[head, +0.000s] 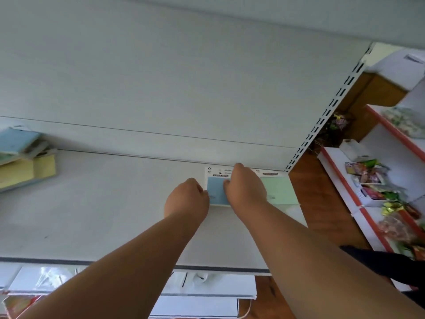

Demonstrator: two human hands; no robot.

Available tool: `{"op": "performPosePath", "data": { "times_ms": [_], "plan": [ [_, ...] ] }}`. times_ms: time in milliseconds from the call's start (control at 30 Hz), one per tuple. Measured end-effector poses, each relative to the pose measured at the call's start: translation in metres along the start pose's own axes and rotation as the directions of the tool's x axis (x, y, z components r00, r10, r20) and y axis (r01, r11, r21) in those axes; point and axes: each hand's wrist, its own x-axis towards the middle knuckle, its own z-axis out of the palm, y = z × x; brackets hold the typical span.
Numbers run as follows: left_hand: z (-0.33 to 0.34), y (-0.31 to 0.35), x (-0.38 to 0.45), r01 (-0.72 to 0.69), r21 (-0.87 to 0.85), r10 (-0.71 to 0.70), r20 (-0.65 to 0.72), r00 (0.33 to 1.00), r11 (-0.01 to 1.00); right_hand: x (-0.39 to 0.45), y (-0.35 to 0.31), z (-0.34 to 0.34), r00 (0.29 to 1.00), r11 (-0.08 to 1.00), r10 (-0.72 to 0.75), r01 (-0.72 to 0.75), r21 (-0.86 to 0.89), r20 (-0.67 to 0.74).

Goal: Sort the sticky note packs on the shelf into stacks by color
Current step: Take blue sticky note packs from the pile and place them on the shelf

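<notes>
The shelf looks like painted metal, matt pale grey and smooth, same as the slotted upright beside it. The blue sticky note pack and green pack are matt paper with a white printed card header. The yellow packs look like plain paper too. The floor is glossy brown wood.

The right hand hides part of the blue pack; both hands' fingertips are out of sight.
</notes>
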Motion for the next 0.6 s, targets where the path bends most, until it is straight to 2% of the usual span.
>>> {"op": "performPosePath", "data": {
  "times_ms": [200, 300, 433, 533, 600],
  "plan": [
    [-0.037, -0.046, -0.017, 0.074, -0.048, -0.074, -0.006, 0.997, 0.996, -0.020, -0.059, 0.013, 0.978, 0.974, -0.207, 0.205, 0.090, 0.011],
    [-0.081, -0.090, -0.008, 0.141, -0.131, -0.152, -0.080, 0.985, 0.981, -0.029, -0.119, 0.027, 0.959, 0.948, -0.281, 0.276, 0.159, 0.014],
    [-0.145, -0.158, 0.012, 0.244, -0.241, -0.290, -0.181, 0.940, 0.939, -0.045, -0.213, 0.048, 0.898, 0.867, -0.441, 0.425, 0.260, 0.004],
    [-0.194, -0.206, 0.027, 0.285, -0.367, -0.368, -0.182, 0.912, 0.886, -0.052, -0.287, 0.067, 0.866, 0.823, -0.501, 0.472, 0.315, 0.010],
    [-0.225, -0.234, 0.041, 0.291, -0.500, -0.414, -0.153, 0.897, 0.816, -0.053, -0.336, 0.083, 0.845, 0.804, -0.534, 0.500, 0.321, 0.020]
  ]
}}
